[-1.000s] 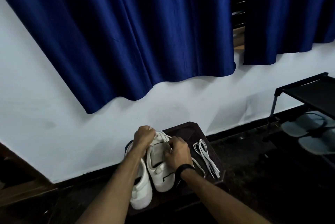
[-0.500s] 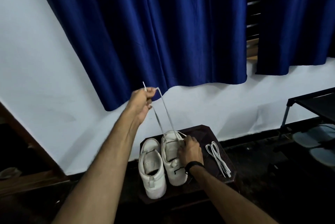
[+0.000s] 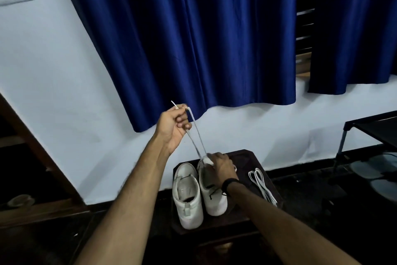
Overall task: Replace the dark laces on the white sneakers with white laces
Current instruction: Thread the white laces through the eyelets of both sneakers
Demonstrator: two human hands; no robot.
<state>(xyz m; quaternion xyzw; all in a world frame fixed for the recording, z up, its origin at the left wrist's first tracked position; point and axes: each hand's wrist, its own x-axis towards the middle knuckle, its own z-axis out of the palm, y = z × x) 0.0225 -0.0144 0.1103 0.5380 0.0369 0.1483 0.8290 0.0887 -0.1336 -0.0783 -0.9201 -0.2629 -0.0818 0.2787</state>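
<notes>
A: Now, position of the lace under work?

B: White lace (image 3: 196, 133) runs as two strands from the toe end of the right-hand sneaker (image 3: 211, 191) up and left to the left hand (image 3: 173, 126). Left hand raised above the shoes, fingers curled shut around both strands; one tip of the lace sticks out past the knuckles. Strands look taut.

A: Right hand?

B: Right hand (image 3: 219, 169) lies on the same sneaker, fingers bent down over its front where the strands enter. Whether it pinches the lace or only presses the shoe, cannot tell. Dark band on that wrist.

A: Orientation of the shoes?

B: Both sneakers stand side by side, touching, on the dark worktop (image 3: 247, 158). Long axes run away from the person, toes toward the wall, heels near. Left-hand sneaker (image 3: 187, 196) has an open throat, no lace seen in it.

A: Anything else on the worktop?

B: A second white lace, the folded bundle (image 3: 261, 185), lies just right of the shoes, apart from both hands, long axis slanting toward the near right corner.

A: Containers?

B: Only the shoe openings; both interiors dark.
</notes>
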